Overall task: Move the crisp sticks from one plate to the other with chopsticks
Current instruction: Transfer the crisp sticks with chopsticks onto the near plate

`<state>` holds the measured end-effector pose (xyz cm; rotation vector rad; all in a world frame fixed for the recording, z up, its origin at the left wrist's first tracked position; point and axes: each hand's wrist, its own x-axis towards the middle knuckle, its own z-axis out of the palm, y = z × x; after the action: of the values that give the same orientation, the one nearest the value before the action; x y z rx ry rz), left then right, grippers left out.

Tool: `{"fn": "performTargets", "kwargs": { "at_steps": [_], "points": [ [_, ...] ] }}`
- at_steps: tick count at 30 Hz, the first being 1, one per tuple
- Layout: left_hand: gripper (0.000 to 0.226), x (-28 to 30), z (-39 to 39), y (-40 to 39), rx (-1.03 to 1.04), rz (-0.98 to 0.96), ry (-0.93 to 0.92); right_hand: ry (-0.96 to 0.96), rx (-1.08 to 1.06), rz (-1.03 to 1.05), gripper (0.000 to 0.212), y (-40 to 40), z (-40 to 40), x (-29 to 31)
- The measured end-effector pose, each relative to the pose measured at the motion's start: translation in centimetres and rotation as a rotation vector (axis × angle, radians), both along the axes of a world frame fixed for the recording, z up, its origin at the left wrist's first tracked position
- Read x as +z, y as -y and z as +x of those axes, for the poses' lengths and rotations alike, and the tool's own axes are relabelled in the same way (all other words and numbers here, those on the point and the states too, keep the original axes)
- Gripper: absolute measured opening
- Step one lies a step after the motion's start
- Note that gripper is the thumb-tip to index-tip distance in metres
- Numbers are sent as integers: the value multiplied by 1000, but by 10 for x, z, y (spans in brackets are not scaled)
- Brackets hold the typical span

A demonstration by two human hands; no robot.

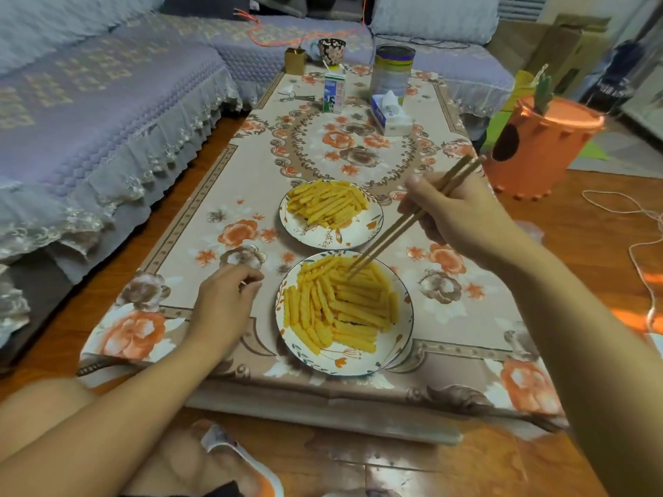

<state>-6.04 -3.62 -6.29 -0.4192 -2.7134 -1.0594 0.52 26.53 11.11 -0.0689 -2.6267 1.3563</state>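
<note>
near plate (287,338) at table edge, chopsticks (401,229) over it

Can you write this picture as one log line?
right hand: holds chopsticks | tips: in near plate sticks | left hand: resting on table

We note a low table (251,195) under a floral cloth, standing on glossy wooden floor (574,217). A sofa (89,113) with lavender quilted, lace-edged covers wraps its left and far sides. An orange bin (538,145) stands right.
</note>
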Motion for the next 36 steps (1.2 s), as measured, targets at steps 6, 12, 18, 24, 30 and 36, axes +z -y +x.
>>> {"fn": "performTargets", "kwargs": {
  "at_steps": [6,12,18,24,30,36],
  "points": [
    [25,5,-7,-6,0,-35,18,-109,-277,-261,47,-14,-3,-3],
    [57,2,-23,-11,-59,-313,-76,-166,-452,-314,46,9,-24,-28],
    [40,-24,-29,-5,-187,-332,-116,-213,-708,-326,45,20,-61,-52],
    [37,-28,-35,-5,-220,-383,-132,-141,-716,-296,45,40,-94,-58],
    [33,-26,-34,0,-217,-325,-124,-134,-754,-232,54,38,-103,-52],
    [30,-29,-37,1,-232,-315,-177,-149,-749,-300,49,12,-92,-46]
  ]
}}
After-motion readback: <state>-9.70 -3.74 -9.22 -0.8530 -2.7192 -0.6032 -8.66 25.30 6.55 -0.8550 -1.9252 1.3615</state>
